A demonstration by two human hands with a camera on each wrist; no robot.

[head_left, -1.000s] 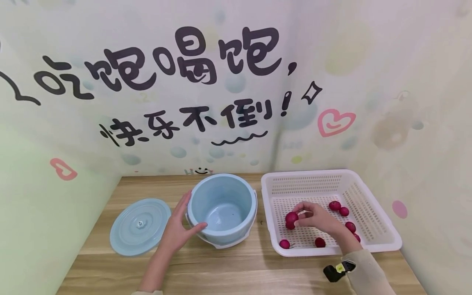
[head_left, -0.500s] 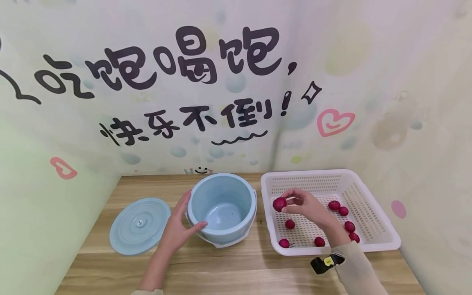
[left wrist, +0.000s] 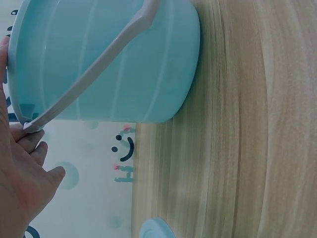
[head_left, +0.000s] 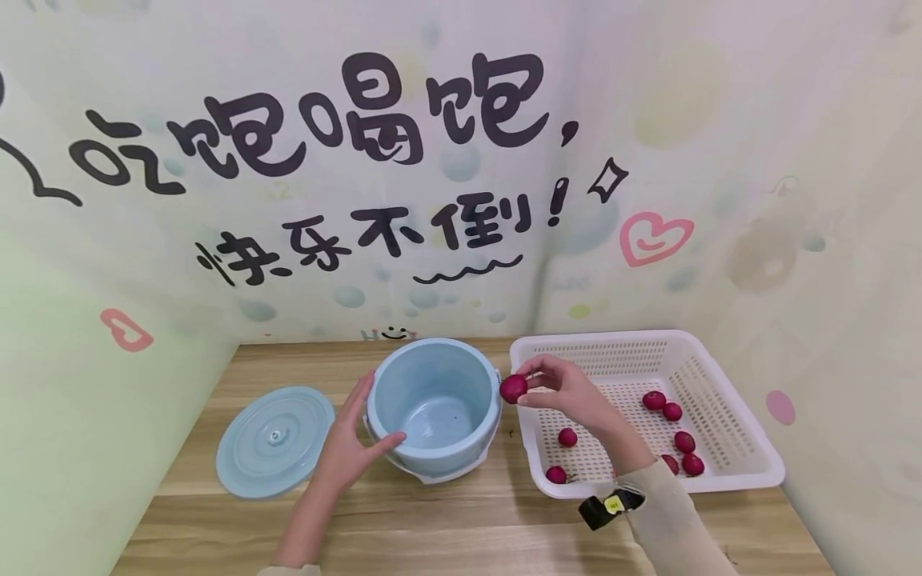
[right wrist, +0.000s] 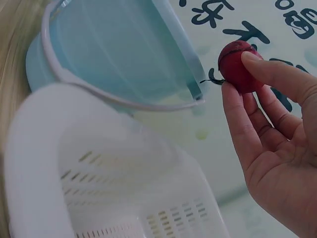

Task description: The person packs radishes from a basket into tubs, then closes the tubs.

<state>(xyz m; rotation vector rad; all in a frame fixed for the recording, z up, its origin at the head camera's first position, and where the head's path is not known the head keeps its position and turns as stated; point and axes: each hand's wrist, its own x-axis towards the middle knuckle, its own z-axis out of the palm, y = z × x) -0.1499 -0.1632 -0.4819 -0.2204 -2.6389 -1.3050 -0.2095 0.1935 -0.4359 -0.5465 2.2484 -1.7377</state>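
My right hand (head_left: 569, 392) pinches a round dark-red radish (head_left: 514, 389) between thumb and fingers, just right of the light-blue bucket (head_left: 437, 404). In the right wrist view the radish (right wrist: 238, 67) shows a thin dark root, and is apart from the bucket. My left hand (head_left: 350, 444) rests against the bucket's left side, its thumb and fingers spread along the rim. The left wrist view shows that hand's fingers (left wrist: 30, 141) beside the joint of the pale handle (left wrist: 91, 74). No radish shows inside the bucket.
A white perforated basket (head_left: 720, 483) stands on the right with several radishes (head_left: 654, 401) in it; the right forearm partly hides one. The light-blue lid (head_left: 274, 442) lies left on the wooden table (head_left: 461, 528). A printed wall stands behind.
The right hand has lifted a radish from the basket's left part and carried it left and up, to beside the bucket rim. The left hand has stayed in place.
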